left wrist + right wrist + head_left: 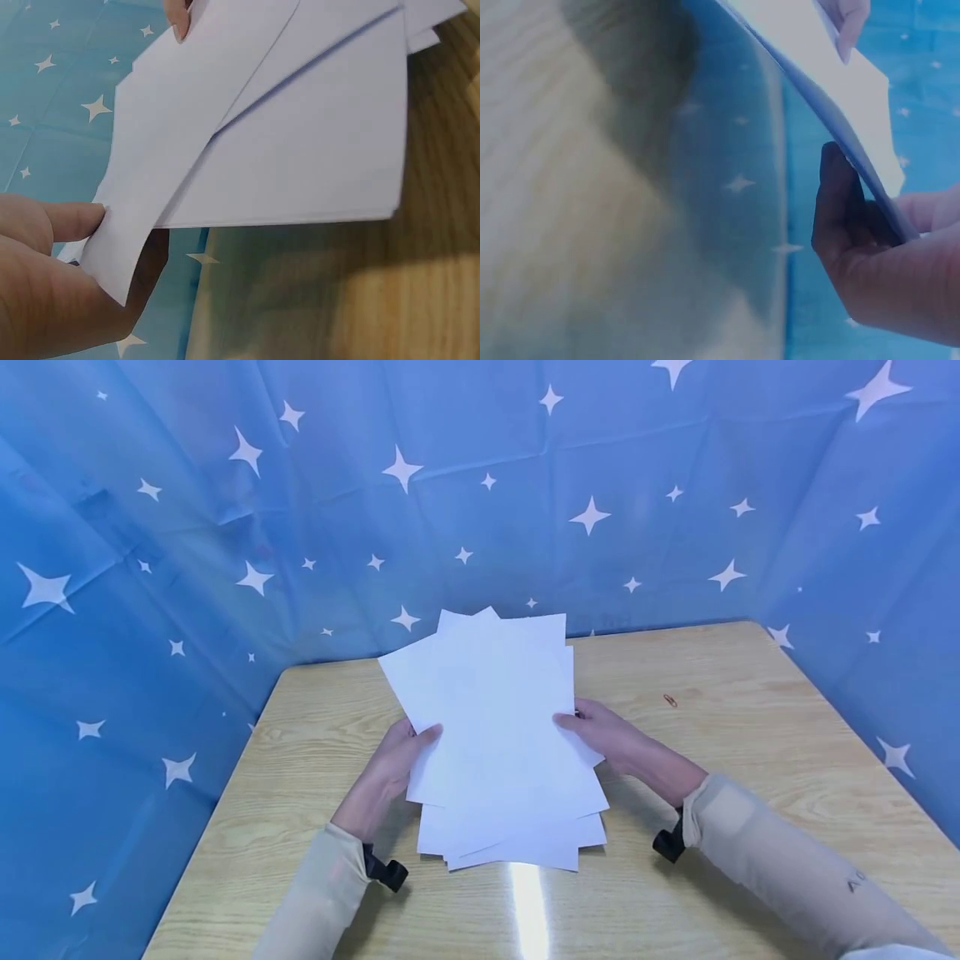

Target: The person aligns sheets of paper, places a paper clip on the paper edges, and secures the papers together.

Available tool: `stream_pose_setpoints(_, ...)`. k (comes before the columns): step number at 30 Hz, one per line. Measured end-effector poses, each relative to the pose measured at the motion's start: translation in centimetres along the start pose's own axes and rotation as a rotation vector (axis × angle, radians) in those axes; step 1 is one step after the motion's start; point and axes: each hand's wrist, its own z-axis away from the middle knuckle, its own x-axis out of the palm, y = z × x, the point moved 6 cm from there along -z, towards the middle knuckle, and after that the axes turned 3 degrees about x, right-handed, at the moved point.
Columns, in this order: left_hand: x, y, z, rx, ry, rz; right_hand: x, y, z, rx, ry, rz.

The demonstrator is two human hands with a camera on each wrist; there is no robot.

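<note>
Several loose white sheets of paper [502, 718], fanned unevenly with corners sticking out at different angles, are held up over the table. My left hand [397, 756] grips their left edge, thumb on top and fingers behind. On the opposite edge my right hand [607, 735] pinches the sheets the same way. In the left wrist view the left hand [67, 277] holds a bent paper edge, and the stack [300, 150] spreads away from it. From the right wrist, the right hand [885, 255] has its curled fingers under the paper [840, 90].
A small red paper clip [670, 701] lies on the wooden table [750, 718], to the right of the papers. Blue cloth [480, 510] with white stars hangs behind the table and along both sides. Light reflects off the tabletop near the front.
</note>
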Motion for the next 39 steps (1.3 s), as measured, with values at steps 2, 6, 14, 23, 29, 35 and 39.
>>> stream_pose_setpoints(2, 0.2, 0.7, 0.0, 0.019, 0.006, 0.001, -0.1, -0.7, 0.3, -0.054, 0.000, 0.000)
stream_pose_setpoints(6, 0.2, 2.4, 0.1, 0.055, 0.019, 0.007, -0.5, -2.6, 1.3, -0.178, 0.041, 0.031)
stream_pose_setpoints(14, 0.8, 5.9, 0.7, 0.210, 0.001, 0.035, -2.2, -5.7, 3.3, -0.337, 0.209, 0.132)
stream_pose_setpoints(23, 2.0, 8.4, 1.4, 0.482, 0.096, 0.068, -2.6, -7.5, 4.7, -0.517, 0.321, 0.108)
stream_pose_setpoints(29, 2.7, 8.7, 1.4, 0.560, 0.129, 0.096, -2.2, -8.3, 5.6, -0.642, 0.371, 0.043)
stream_pose_setpoints(35, 2.8, 8.0, 1.0, 0.542, 0.145, 0.104, -1.7, -9.0, 6.3, -0.673, 0.367, 0.018)
stream_pose_setpoints(39, 2.7, 7.5, 0.7, 0.532, 0.140, 0.095, -2.2, -7.6, 5.0, -0.673, 0.362, 0.023)
